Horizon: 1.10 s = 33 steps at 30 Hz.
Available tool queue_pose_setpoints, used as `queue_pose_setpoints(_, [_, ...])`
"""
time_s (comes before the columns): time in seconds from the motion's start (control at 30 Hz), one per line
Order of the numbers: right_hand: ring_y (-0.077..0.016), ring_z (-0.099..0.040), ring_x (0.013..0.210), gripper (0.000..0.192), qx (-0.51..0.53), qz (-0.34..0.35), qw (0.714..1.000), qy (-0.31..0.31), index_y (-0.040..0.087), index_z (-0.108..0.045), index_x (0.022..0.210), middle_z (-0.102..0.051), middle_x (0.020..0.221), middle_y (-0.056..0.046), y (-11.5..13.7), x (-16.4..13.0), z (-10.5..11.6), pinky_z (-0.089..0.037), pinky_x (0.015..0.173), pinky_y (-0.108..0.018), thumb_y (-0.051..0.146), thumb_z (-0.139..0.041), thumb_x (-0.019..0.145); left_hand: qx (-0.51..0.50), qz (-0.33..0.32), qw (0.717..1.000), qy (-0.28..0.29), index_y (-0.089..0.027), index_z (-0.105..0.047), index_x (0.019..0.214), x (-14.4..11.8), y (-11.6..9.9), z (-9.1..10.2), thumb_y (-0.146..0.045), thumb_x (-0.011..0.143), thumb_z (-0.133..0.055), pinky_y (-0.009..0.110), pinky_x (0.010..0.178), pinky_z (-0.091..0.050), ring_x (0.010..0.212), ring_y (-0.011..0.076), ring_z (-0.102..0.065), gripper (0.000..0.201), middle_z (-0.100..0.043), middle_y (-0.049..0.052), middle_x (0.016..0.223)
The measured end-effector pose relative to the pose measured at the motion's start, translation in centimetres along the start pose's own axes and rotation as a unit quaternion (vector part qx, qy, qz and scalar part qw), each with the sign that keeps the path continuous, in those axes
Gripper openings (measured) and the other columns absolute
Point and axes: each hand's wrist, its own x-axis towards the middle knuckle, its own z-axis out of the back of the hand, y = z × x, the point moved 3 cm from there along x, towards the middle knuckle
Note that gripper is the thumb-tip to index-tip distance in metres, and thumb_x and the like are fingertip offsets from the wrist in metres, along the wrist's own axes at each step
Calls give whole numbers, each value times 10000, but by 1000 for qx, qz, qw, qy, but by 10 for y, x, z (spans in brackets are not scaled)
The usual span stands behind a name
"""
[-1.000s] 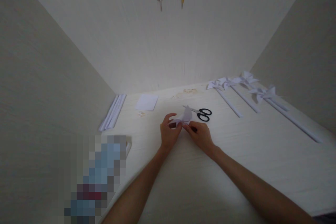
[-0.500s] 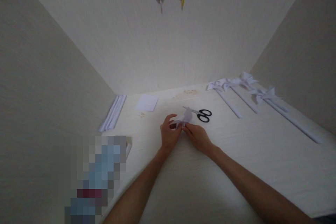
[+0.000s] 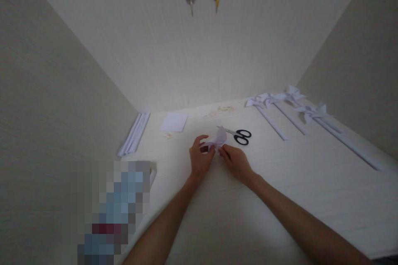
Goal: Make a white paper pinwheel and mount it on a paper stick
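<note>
Pale walls enclose a light counter (image 3: 298,161); over its middle, near black-handled scissors (image 3: 235,134), is your curled white paper (image 3: 220,136). Your left hand (image 3: 200,158) has its grip pinched on the paper, one finger arched away. Your right hand (image 3: 238,161) has its fingertips gathered at the paper's near edge; I cannot tell whether they hold it. Pinch lightly and steadily on the left, so the curves don't crease.

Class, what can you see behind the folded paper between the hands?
Scissors lie behind the folded paper: their handles show to its right. The paper seems to cover part of the blades.
</note>
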Motion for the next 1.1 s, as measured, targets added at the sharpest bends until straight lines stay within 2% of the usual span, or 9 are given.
queue_pose_setpoints(0.17, [-125,-471,530,238,31,-9,998,-45,177,-472,635,-534,573,-13,-2,0,2,-298,516,-221,260,-368,832,-11,10,1000,3,-167,-504,906,0,-2,0,-161,597,-584,188,489,-466,516,113,-594,319,-589,-23,603])
queue_pose_setpoints(0.43, [-116,-414,497,191,69,-27,994,-82,186,-425,625,-458,535,15,-7,0,4,-276,491,-218,255,-406,802,-28,32,999,14,-162,-498,900,2,-3,-1,-149,589,-595,160,446,-436,446,82,-542,326,-544,-60,516])
queue_pose_setpoints(0.67, [-119,-420,508,181,97,-34,991,-87,188,-417,614,-456,537,13,-10,1,2,-280,495,-219,239,-413,788,-56,29,998,14,-159,-504,886,3,-3,1,-144,594,-590,188,514,-483,539,107,-601,305,-590,-25,609])
queue_pose_setpoints(1.1, [-113,-386,484,194,123,-42,987,-91,192,-404,590,-422,507,26,-11,2,3,-264,474,-217,241,-420,777,-51,32,998,18,-155,-499,901,3,-3,0,-136,576,-606,175,483,-474,515,102,-591,342,-574,-37,581])
